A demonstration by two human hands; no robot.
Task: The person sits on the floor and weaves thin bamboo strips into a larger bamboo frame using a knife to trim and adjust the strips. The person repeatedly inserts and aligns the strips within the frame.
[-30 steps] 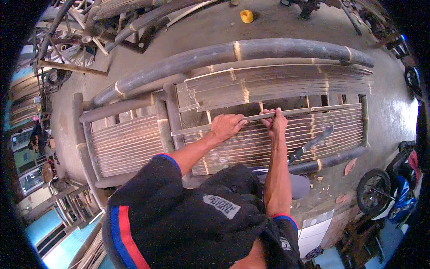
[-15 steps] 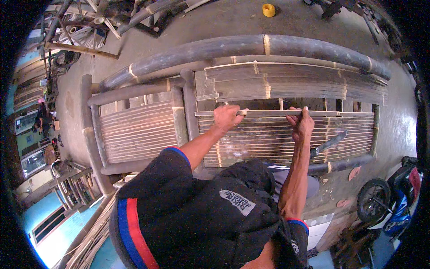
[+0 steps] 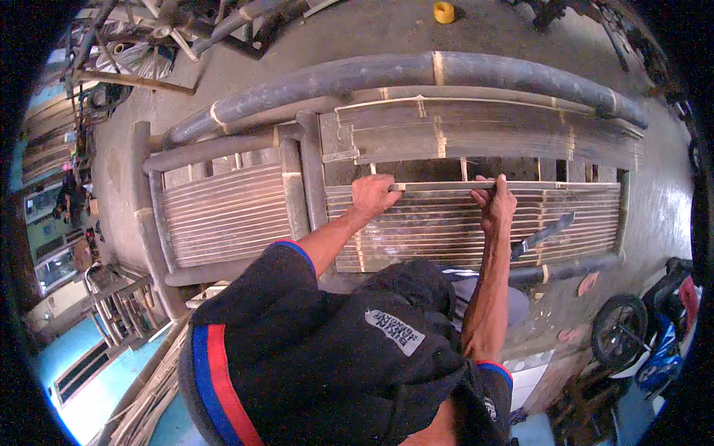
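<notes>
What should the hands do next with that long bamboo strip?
Probably press the bamboo strip down snug against the row of slats. Both the left hand and right hand grip it right at the row's top edge, with open gaps above.

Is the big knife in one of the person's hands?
No, the knife lies on the slats, and both hands grip a bamboo strip.

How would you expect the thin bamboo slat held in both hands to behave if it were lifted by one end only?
The bamboo slat is long and very thin, so it would probably sag or whip rather than stay straight. It looks light, since the left hand and right hand hold it with an easy grip. Being flat, it seems unlikely to roll.
</notes>
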